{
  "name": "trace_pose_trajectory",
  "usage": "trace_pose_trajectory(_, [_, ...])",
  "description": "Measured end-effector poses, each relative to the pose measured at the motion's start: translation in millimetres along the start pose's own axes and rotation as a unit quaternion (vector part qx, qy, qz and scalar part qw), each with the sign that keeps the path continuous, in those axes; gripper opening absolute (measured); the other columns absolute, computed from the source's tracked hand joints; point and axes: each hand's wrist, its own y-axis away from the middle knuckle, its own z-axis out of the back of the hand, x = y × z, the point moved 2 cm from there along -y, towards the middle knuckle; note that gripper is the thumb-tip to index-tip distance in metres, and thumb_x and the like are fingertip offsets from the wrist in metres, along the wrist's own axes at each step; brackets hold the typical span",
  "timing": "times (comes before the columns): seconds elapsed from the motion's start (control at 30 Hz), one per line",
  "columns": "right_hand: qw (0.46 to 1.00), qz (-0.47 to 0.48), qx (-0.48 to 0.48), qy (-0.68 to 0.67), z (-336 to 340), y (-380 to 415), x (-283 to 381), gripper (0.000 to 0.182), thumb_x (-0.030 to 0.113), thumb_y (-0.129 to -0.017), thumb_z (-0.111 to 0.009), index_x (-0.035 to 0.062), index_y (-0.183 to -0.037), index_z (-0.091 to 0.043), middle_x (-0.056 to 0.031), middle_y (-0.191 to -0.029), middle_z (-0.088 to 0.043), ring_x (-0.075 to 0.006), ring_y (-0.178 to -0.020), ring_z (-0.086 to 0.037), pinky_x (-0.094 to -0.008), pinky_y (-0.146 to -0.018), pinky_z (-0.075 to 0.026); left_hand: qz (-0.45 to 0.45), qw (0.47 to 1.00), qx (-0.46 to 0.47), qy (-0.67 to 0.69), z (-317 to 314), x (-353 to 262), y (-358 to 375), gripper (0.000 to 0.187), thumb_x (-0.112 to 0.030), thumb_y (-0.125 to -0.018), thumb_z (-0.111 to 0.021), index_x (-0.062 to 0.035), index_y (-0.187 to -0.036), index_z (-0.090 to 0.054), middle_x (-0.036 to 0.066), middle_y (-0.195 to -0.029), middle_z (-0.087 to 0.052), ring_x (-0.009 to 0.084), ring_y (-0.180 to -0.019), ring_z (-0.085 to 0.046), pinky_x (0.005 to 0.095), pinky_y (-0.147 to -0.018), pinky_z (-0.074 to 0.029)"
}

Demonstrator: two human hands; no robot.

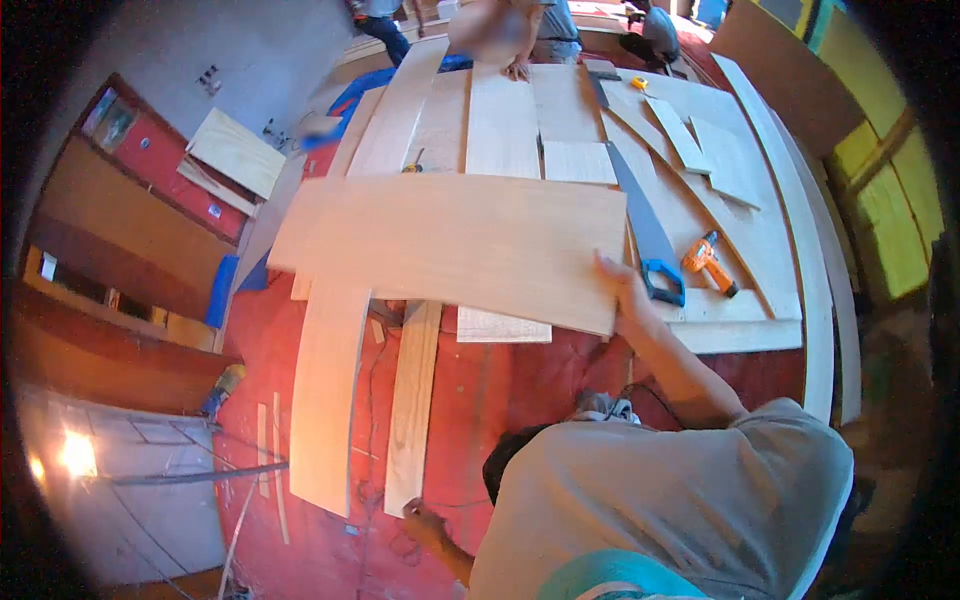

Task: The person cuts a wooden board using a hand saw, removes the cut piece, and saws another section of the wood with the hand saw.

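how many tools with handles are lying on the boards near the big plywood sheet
2. A handsaw with a blue handle lies just right of the big plywood sheet. An orange power drill lies right of the saw. More may sit among the far boards, too small to tell.

A woodworking shop or carpentry site: pale planks (497, 120) and plywood sheets (450, 245) lie spread over a red floor (470, 400), with a blue-handled handsaw (640, 225), an orange power drill (708, 263), a yellow tape measure (640, 83) and offcuts (236, 150) stacked aside.
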Motion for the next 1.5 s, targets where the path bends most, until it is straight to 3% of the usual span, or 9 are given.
trace_pose_trajectory(0.2, [0.991, 0.089, -0.012, -0.101, -40, -72, -71, 0.046, 0.020, -0.089, -0.077, 0.0009, -0.128, -0.060, -0.0094, -0.115, -0.069, -0.0270, -0.108, -0.065, -0.0435, -0.098, -0.053, -0.216, 0.967, 0.128, 0.043, -13, -76, -64, 0.046, -0.036, -0.098, -0.068, 0.0017, -0.071, -0.066, 0.015, -0.063, -0.064, 0.0288, -0.056, -0.061, 0.0507, -0.057, -0.045])
trace_pose_trajectory(0.33, [0.973, 0.130, -0.008, -0.189, -10, -131, -80, 0.050, 0.021, -0.088, -0.078, 0.0028, -0.130, -0.059, -0.0116, -0.116, -0.069, -0.0275, -0.106, -0.066, -0.0461, -0.099, -0.054, -0.145, 0.939, 0.251, 0.188, -23, -90, -114, 0.024, -0.005, -0.090, -0.074, -0.0017, -0.112, -0.067, 0.020, -0.087, -0.072, 0.0296, -0.070, -0.070, 0.0374, -0.070, -0.058])
trace_pose_trajectory(0.53, [0.953, 0.114, -0.038, -0.279, -6, -194, -124, 0.046, 0.014, -0.090, -0.076, 0.0009, -0.130, -0.057, -0.0135, -0.117, -0.067, -0.0305, -0.113, -0.064, -0.0496, -0.105, -0.050, -0.359, 0.883, 0.288, 0.092, -13, -228, -151, 0.053, -0.030, -0.091, -0.071, -0.0049, -0.132, -0.050, 0.021, -0.106, -0.067, 0.0312, -0.085, -0.069, 0.0446, -0.081, -0.056])
trace_pose_trajectory(0.8, [0.935, 0.052, -0.109, -0.332, 31, -295, -182, 0.039, 0.021, -0.096, -0.074, 0.0024, -0.125, -0.058, -0.0117, -0.120, -0.065, -0.0303, -0.116, -0.062, -0.0515, -0.109, -0.049, -0.735, 0.640, 0.216, 0.065, 173, -479, -186, 0.095, -0.063, -0.092, -0.068, -0.0091, -0.158, -0.027, 0.023, -0.131, -0.062, 0.0333, -0.106, -0.067, 0.0543, -0.096, -0.053])
trace_pose_trajectory(0.83, [0.925, 0.107, -0.139, -0.336, 40, -306, -190, 0.035, 0.023, -0.099, -0.070, 0.0025, -0.124, -0.058, -0.0124, -0.119, -0.066, -0.0303, -0.114, -0.063, -0.0509, -0.107, -0.050, -0.756, 0.613, 0.229, 0.030, 198, -502, -192, 0.071, -0.055, -0.100, -0.060, 0.0037, -0.137, -0.044, 0.021, -0.127, -0.060, 0.0286, -0.096, -0.066, 0.0370, -0.095, -0.054])
trace_pose_trajectory(0.93, [0.902, 0.126, -0.221, -0.347, 33, -287, -177, 0.034, 0.024, -0.102, -0.066, 0.0015, -0.125, -0.057, -0.0132, -0.119, -0.066, -0.0291, -0.115, -0.063, -0.0504, -0.103, -0.052, -0.827, 0.530, 0.158, 0.103, 252, -565, -172, 0.067, -0.053, -0.101, -0.059, 0.0018, -0.136, -0.044, 0.021, -0.125, -0.060, 0.0299, -0.097, -0.066, 0.0409, -0.097, -0.054])
trace_pose_trajectory(1.2, [0.950, -0.213, -0.193, 0.125, 109, -294, -202, 0.057, 0.050, -0.095, -0.072, -0.0071, -0.100, -0.070, -0.0191, -0.085, -0.073, -0.0318, -0.071, -0.072, -0.0495, -0.071, -0.064, -0.898, 0.330, 0.093, 0.275, 280, -648, -98, 0.057, -0.049, -0.102, -0.055, -0.0032, -0.135, -0.045, 0.021, -0.118, -0.062, 0.0333, -0.100, -0.066, 0.0513, -0.100, -0.052])
trace_pose_trajectory(1.3, [0.868, -0.173, -0.192, 0.424, 62, -219, -139, 0.058, 0.049, -0.096, -0.069, -0.0092, -0.096, -0.072, -0.0196, -0.086, -0.077, -0.0263, -0.056, -0.070, -0.0349, -0.049, -0.057, -0.904, 0.277, 0.110, 0.306, 286, -655, -84, 0.054, -0.047, -0.102, -0.054, -0.0051, -0.134, -0.046, 0.022, -0.115, -0.062, 0.0346, -0.101, -0.066, 0.0552, -0.101, -0.051])
trace_pose_trajectory(1.5, [0.908, 0.253, -0.100, 0.318, -77, -51, 18, 0.038, 0.035, -0.098, -0.073, -0.0034, -0.101, -0.073, -0.0078, -0.088, -0.074, -0.0111, -0.070, -0.068, -0.0299, -0.050, -0.054, -0.928, 0.208, 0.190, 0.244, 315, -650, -79, 0.045, -0.044, -0.104, -0.051, -0.0100, -0.133, -0.047, 0.022, -0.110, -0.063, 0.0381, -0.105, -0.066, 0.0644, -0.104, -0.048])
